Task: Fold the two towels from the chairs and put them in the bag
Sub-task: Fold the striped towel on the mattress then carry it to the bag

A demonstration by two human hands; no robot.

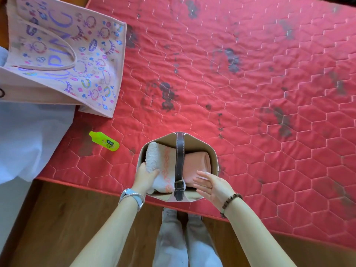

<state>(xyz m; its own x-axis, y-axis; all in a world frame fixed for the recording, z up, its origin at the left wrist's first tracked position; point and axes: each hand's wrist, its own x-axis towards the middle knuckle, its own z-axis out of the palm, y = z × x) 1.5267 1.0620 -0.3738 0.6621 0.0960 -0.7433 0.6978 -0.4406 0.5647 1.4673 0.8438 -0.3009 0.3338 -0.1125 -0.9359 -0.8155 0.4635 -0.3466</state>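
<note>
Here the left hand (145,176) grips the white towel (154,157) in the bag (194,140), the right hand (212,185) open-fingered over the pink towel (196,162).

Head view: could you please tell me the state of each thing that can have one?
bag: upright on the mattress, open.
white towel: folded, in the bag, gripped by the left hand.
pink towel: folded, in the bag.
right hand: open, fingers straight, at the pink towel.
green bottle: lying on its side.
</note>
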